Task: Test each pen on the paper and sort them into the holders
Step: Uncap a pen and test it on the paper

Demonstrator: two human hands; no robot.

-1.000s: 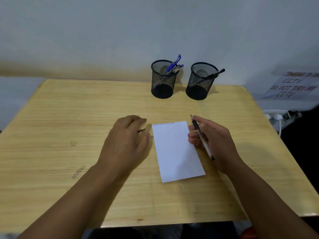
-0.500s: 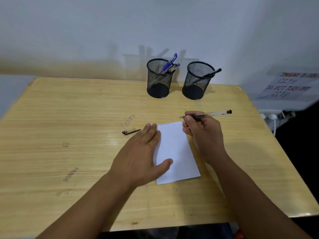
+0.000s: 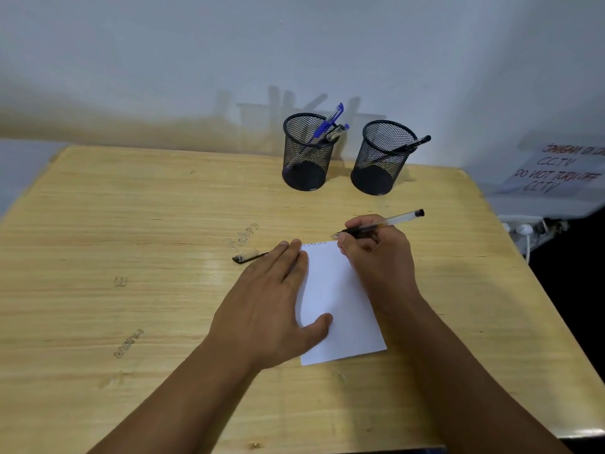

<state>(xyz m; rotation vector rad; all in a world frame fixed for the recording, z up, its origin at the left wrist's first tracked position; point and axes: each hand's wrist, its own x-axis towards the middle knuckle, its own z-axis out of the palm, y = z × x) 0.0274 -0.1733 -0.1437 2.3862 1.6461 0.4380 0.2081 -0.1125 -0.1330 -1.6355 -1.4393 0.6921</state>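
A white sheet of paper (image 3: 340, 303) lies on the wooden table (image 3: 131, 224), with small scribbles along its top edge. My left hand (image 3: 271, 306) rests flat on the sheet's left side, fingers spread. My right hand (image 3: 376, 257) holds a clear pen with a black grip (image 3: 383, 222), its tip pointing left just above the paper's top right corner. The pen's cap (image 3: 248, 257) lies on the table left of my left fingertips. At the back stand two black mesh holders: the left holder (image 3: 307, 152) has blue pens, the right holder (image 3: 381, 158) has a black pen.
A white wall runs behind the table. To the right, past the table's edge, hangs a paper sign about CCTV (image 3: 556, 172) above a white power strip with plugs (image 3: 523, 229). Faint scratched letters mark the tabletop.
My left hand let the cap go onto the table and moved right to lie flat on the paper. My right hand turned the pen so its tip points left at the paper's top.
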